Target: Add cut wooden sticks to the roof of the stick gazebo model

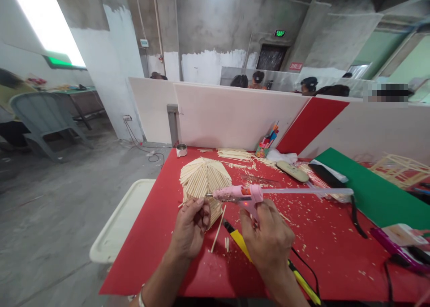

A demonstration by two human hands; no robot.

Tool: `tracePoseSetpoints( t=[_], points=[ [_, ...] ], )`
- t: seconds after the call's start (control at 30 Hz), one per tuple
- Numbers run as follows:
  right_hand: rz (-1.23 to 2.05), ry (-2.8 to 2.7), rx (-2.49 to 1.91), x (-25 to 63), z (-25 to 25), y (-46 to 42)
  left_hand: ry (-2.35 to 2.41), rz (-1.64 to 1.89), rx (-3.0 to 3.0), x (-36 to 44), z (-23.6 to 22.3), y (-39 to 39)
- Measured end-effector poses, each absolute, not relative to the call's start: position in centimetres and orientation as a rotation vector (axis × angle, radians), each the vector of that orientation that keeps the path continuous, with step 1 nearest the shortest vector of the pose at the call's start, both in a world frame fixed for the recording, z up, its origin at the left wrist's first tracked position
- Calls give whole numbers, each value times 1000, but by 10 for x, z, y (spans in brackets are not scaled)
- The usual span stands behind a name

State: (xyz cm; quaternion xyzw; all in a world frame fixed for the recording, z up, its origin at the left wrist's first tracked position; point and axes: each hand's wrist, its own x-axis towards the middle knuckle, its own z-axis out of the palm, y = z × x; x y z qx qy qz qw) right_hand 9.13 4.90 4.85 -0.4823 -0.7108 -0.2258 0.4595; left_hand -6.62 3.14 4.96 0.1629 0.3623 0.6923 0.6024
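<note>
My right hand [268,231] is wrapped round the handle of a pink hot glue gun [231,194]. A long clear glue stick [302,191] juts from the gun's back, and a small red light glows on its side. The nozzle points left, close above the fingertips of my left hand [193,224]. Those fingers are pinched together; whatever they hold is too small to make out. Just behind them stands a little house-like model with a sloped roof of thin wooden sticks [204,175]. A yellow and black utility knife [240,242] lies partly under my right hand, beside a loose stick [218,230].
Stick scraps litter the red tabletop [151,253]. Behind are a stick pile [235,155], a pen cup [264,147] and a tape roll [181,150]. A green board [363,195] lies right; a white partition [228,114] borders the back. People sit beyond it.
</note>
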Motion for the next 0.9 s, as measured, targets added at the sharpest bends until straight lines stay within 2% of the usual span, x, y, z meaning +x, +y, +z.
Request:
tracePoseSetpoints(
  t=[0.9],
  points=[
    [-614, -1675, -1154, 89, 47, 47, 879, 1680, 420, -66, 43, 34]
  ],
)
